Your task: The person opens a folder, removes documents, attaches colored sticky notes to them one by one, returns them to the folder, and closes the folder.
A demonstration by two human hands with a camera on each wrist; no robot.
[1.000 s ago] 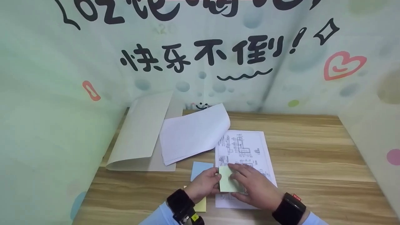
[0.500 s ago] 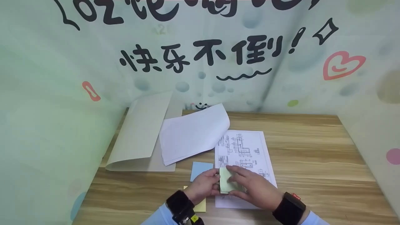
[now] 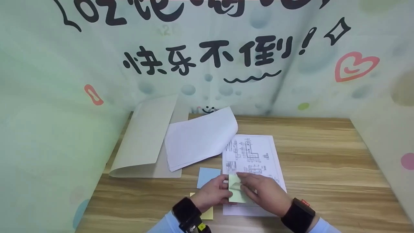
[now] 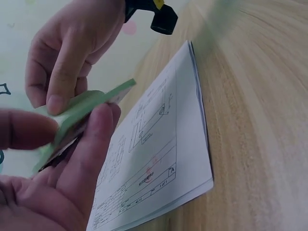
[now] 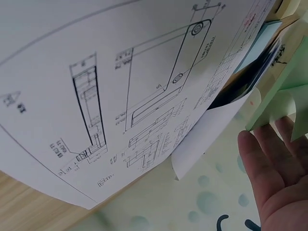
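Observation:
My left hand (image 3: 212, 192) grips a light green pad of sticky notes (image 3: 237, 196) by its left edge, thumb on the top face and fingers beneath. My right hand (image 3: 266, 193) pinches the top note between thumb and fingers, and the note bends upward off the pad. From the left wrist view, the pad (image 4: 118, 91) appears edge-on, tilted above the drawing sheets. In the right wrist view, the curled green note (image 5: 281, 106) stands away from the pad. Beneath the hands lies a printed technical drawing (image 3: 266, 147), its lower middle covered by them.
A blue sticky-note pad (image 3: 207, 174) and a yellow one (image 3: 208, 213) lie left of the drawing, partly behind the left hand. White sheets (image 3: 200, 139) overlap an open cream folder (image 3: 145, 139) at the back left. A printed curtain (image 3: 210, 87) encloses the wooden table (image 3: 330, 168).
The right fingers, earlier spread over the pad, now pinch the top note and bend it up. The pad has moved slightly toward the person. The papers and folder stay put.

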